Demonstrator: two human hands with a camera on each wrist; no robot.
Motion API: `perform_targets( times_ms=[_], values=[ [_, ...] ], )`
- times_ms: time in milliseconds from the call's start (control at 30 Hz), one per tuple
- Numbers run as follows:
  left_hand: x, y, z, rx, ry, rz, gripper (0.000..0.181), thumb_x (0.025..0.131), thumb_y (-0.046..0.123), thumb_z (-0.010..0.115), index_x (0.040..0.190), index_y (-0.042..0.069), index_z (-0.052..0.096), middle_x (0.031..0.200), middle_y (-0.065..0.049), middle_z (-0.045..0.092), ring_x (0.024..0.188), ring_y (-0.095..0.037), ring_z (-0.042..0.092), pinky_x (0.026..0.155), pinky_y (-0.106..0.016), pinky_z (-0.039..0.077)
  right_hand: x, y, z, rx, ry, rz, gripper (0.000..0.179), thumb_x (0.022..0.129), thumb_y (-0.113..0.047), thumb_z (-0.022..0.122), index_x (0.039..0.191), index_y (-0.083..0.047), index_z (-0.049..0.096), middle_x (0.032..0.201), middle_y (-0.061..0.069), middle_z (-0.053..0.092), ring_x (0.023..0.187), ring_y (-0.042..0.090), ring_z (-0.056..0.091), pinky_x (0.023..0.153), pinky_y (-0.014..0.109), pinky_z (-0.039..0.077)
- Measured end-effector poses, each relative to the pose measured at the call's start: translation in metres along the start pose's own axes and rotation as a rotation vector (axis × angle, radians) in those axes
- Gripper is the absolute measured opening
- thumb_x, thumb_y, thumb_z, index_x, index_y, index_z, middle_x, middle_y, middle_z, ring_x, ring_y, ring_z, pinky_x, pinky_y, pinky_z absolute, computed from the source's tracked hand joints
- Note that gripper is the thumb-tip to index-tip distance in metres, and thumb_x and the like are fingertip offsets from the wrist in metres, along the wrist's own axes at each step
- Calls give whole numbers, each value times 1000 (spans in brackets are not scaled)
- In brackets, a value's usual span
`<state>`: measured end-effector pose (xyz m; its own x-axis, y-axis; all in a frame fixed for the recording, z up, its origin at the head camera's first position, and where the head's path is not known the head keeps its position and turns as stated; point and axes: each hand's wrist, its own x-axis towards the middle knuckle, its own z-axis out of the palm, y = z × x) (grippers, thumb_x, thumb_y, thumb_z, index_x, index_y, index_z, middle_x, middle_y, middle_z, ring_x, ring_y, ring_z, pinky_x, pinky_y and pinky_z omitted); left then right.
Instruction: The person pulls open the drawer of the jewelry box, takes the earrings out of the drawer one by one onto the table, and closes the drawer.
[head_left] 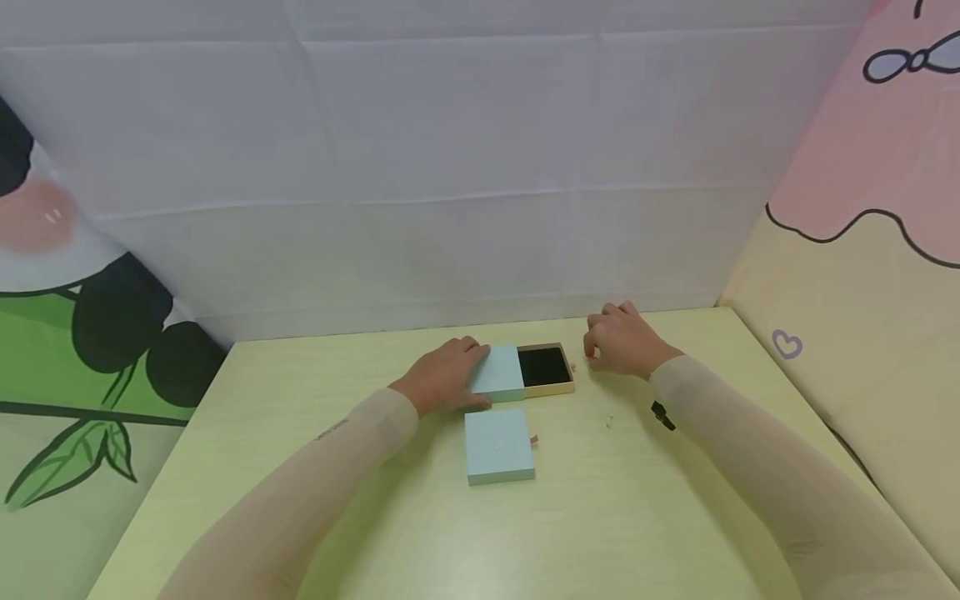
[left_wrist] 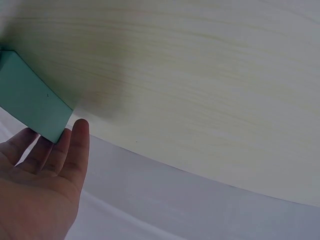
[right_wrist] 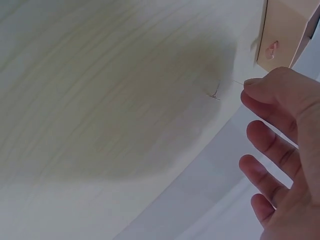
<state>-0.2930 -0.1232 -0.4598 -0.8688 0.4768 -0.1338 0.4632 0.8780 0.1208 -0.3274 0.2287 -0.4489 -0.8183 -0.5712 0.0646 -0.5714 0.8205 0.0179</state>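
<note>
My left hand (head_left: 448, 375) grips the far light-blue drawer box (head_left: 497, 374) across its left part, fingers at the back and thumb along the front. Its shallow drawer (head_left: 548, 389), black inside with a tan rim, stands slid out to the right. In the left wrist view, fingertips touch the end of the box sleeve (left_wrist: 32, 97). Right of the drawer, my right hand (head_left: 626, 342) pinches a fine wire-like strand (right_wrist: 238, 82) between thumb and index finger. A tiny thin branching piece (right_wrist: 215, 94) shows just beyond those fingertips; whether it joins the strand I cannot tell.
A second light-blue box (head_left: 499, 445) with a small pull tab (head_left: 534, 440) lies closed in front of the first. Tiny pieces (head_left: 609, 421) lie on the pale table (head_left: 600, 517) to its right. A white cloth wall (head_left: 450, 250) rises behind the table.
</note>
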Motion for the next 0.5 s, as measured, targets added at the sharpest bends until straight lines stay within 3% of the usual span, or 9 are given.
perform_targets(
  times_ms=[500],
  values=[
    [0, 0, 0, 10, -1, 12, 101, 102, 57, 92, 179, 8, 49, 178, -13, 58, 160, -32, 60, 133, -49, 57, -1, 1, 3, 16, -47, 23, 8, 99, -21, 93, 92, -24, 92, 101, 0, 77, 107, 32, 62, 100, 53, 43]
  ],
)
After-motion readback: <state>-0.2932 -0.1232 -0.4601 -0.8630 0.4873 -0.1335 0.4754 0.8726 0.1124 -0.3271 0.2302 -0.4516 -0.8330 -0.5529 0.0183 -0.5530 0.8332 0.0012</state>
